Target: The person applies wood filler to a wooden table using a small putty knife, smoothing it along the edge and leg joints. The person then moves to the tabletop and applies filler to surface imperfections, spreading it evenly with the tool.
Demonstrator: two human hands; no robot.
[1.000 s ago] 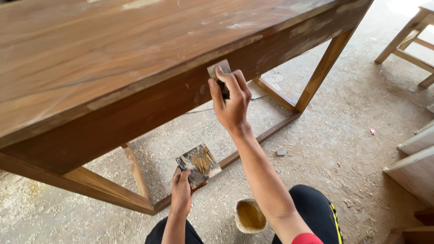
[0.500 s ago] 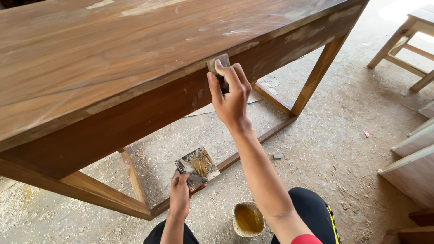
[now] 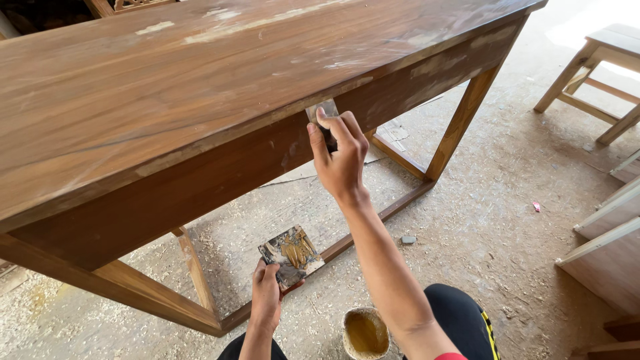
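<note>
Up top, scraper point(image 3: 321, 111) against table edge point(image 3: 267, 130)

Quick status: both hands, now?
Left hand: closed on a smeared flat board.
Right hand: closed on a scraper against the table's front edge.

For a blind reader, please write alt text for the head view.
The right hand presses a scraper against a wooden table's front edge. The left hand holds a board smeared with filler, above a small tub.
</note>
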